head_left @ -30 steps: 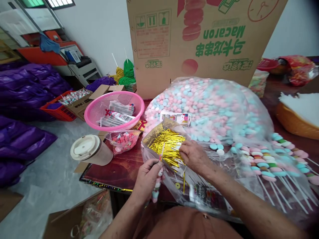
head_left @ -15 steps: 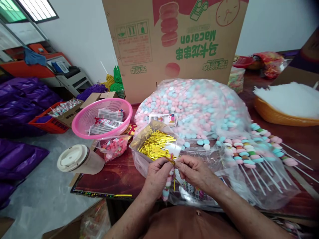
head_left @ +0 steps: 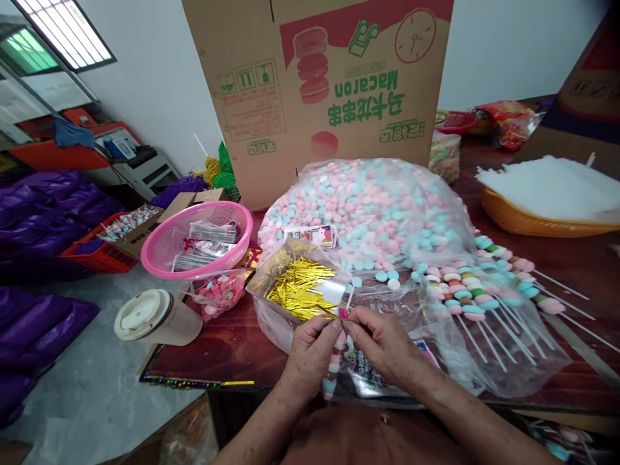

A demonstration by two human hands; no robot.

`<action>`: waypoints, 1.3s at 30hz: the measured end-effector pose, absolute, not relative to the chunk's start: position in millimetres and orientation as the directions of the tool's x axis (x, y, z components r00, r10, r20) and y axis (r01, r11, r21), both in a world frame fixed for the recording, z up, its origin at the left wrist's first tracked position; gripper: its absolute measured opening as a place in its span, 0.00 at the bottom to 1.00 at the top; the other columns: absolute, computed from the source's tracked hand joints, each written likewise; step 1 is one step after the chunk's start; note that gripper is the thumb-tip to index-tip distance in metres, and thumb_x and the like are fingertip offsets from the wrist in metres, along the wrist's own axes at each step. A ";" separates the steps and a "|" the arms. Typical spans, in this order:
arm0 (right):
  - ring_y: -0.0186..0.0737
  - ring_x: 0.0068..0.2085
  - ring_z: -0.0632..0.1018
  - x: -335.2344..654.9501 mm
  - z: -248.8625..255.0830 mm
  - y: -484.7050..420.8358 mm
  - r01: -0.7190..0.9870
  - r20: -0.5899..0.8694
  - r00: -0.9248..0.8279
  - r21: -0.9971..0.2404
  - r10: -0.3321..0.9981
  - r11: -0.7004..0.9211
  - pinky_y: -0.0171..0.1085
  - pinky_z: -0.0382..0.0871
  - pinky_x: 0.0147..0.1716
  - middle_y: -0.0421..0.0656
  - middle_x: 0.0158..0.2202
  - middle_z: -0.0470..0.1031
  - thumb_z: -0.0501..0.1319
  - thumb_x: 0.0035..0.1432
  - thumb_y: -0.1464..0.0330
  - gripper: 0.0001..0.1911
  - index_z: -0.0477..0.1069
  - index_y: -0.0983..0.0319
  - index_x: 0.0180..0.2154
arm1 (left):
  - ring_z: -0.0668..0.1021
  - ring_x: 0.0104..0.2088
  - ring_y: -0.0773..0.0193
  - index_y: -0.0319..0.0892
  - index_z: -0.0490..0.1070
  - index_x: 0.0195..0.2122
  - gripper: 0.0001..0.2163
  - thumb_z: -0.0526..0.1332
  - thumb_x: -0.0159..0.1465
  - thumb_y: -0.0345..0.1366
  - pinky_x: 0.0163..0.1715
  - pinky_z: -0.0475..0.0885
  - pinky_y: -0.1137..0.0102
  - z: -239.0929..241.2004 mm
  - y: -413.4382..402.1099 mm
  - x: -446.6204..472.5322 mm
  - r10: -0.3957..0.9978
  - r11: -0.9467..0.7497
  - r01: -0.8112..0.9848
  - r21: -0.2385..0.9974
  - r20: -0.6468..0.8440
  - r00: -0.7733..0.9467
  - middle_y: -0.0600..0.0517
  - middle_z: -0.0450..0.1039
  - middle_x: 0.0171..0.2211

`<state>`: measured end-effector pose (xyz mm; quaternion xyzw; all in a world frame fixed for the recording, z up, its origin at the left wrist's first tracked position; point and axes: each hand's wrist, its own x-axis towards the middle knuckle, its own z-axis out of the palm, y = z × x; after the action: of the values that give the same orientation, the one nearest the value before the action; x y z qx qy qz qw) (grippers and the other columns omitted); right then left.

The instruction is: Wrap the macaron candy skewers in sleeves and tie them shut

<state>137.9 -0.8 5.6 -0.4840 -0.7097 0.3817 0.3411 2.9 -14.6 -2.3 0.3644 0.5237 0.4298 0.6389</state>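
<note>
Before my chest, a wrapped candy skewer (head_left: 331, 376) hangs down from between my hands, its striped sweets below and its white stick (head_left: 349, 297) poking up. My left hand (head_left: 310, 355) is closed, thumb and fingers pinching the skewer's neck. A gold twist tie (head_left: 326, 311) crosses that neck at the fingertips. Pressed against the same spot, my right hand (head_left: 380, 337) pinches at the tie; its fingertips partly hide the contact. Just behind lies an opened bag (head_left: 271, 318) full of loose gold twist ties (head_left: 296, 287).
A big clear bag of pink and blue candies (head_left: 368, 206) lies behind, before a tall carton (head_left: 314, 77). Unwrapped skewers (head_left: 465, 290) rest on plastic at right, near an orange basket (head_left: 523, 221). At left are a pink basket (head_left: 150, 255), small candy bag (head_left: 220, 294) and lidded cup (head_left: 157, 316).
The skewer's stick now shows above my fingertips, and a pink piece of wrapper shows at the neck. Both hands stay together at the tie. The whole view has shifted slightly.
</note>
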 end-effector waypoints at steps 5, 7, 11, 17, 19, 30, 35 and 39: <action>0.32 0.23 0.68 144.2 2.5 4.2 0.474 0.207 -0.122 -0.847 0.971 0.240 0.31 0.61 0.24 0.39 0.21 0.67 0.48 0.61 0.63 0.15 0.65 0.62 0.26 | 0.59 0.14 0.75 0.40 0.64 0.22 0.15 0.62 0.52 0.47 0.14 0.55 0.77 -3.3 -8.2 4.2 0.924 0.373 -0.199 0.906 -0.382 -0.004 0.59 0.61 0.15; 0.39 0.31 0.73 154.4 -0.8 11.9 0.616 0.284 -0.005 -0.754 0.959 0.226 0.35 0.65 0.30 0.45 0.29 0.73 0.50 0.60 0.63 0.12 0.68 0.63 0.34 | 0.61 0.14 0.74 0.41 0.65 0.23 0.14 0.61 0.53 0.47 0.14 0.56 0.77 -1.3 -5.8 2.3 0.919 0.373 -0.214 0.903 -0.391 -0.048 0.59 0.62 0.16; 0.49 0.48 0.69 164.3 1.1 18.5 0.747 0.508 -0.007 -0.570 0.861 0.342 0.46 0.63 0.45 0.54 0.46 0.70 0.52 0.58 0.66 0.15 0.68 0.66 0.45 | 0.67 0.19 0.70 0.40 0.69 0.24 0.12 0.61 0.53 0.44 0.20 0.62 0.75 3.1 -3.3 0.5 0.970 0.216 -0.096 0.972 -0.225 -0.096 0.55 0.67 0.21; 0.38 0.31 0.72 134.5 5.7 3.6 0.461 0.241 -0.223 -0.828 0.944 0.320 0.37 0.65 0.32 0.44 0.29 0.74 0.53 0.58 0.66 0.10 0.71 0.63 0.31 | 0.69 0.25 0.67 0.40 0.72 0.26 0.10 0.59 0.56 0.42 0.27 0.66 0.74 0.8 -5.3 3.7 0.990 0.080 0.044 0.996 -0.075 -0.117 0.54 0.67 0.21; 0.34 0.26 0.70 132.3 3.2 3.5 0.306 0.065 -0.247 -0.941 0.967 0.142 0.33 0.63 0.27 0.41 0.24 0.71 0.54 0.57 0.64 0.11 0.69 0.63 0.28 | 0.68 0.23 0.68 0.40 0.71 0.26 0.11 0.59 0.56 0.43 0.24 0.65 0.75 -1.2 -6.9 2.4 0.985 0.160 -0.010 0.987 -0.160 -0.064 0.55 0.67 0.21; 0.29 0.23 0.66 161.6 9.7 11.7 0.176 0.035 -0.534 -0.973 0.845 0.152 0.28 0.59 0.22 0.36 0.22 0.68 0.56 0.58 0.62 0.10 0.69 0.62 0.30 | 0.61 0.12 0.76 0.38 0.70 0.23 0.14 0.63 0.52 0.45 0.11 0.54 0.78 5.0 -4.0 -7.8 0.867 0.457 -0.107 0.883 -0.416 0.274 0.55 0.65 0.17; 0.31 0.29 0.72 169.4 26.3 8.3 0.199 0.184 -0.683 -0.884 0.707 0.423 0.30 0.64 0.30 0.39 0.29 0.74 0.52 0.61 0.67 0.11 0.73 0.59 0.37 | 0.70 0.17 0.72 0.36 0.72 0.31 0.15 0.69 0.46 0.39 0.18 0.65 0.76 5.0 -1.7 -9.8 0.692 0.675 -0.272 0.686 -0.460 0.557 0.51 0.71 0.20; 0.30 0.24 0.69 159.5 15.6 3.8 0.284 0.192 -0.523 -0.879 0.831 0.382 0.29 0.61 0.23 0.38 0.23 0.71 0.52 0.61 0.66 0.12 0.68 0.61 0.28 | 0.72 0.18 0.70 0.43 0.65 0.42 0.24 0.71 0.44 0.37 0.20 0.68 0.75 10.6 -0.2 -2.1 0.770 0.629 -0.434 0.645 -0.437 0.466 0.55 0.71 0.22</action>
<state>159.5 3.8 15.6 -0.3642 -0.7649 0.4199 0.3256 -2.1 -0.2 10.6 0.2288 0.3661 0.3649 0.8249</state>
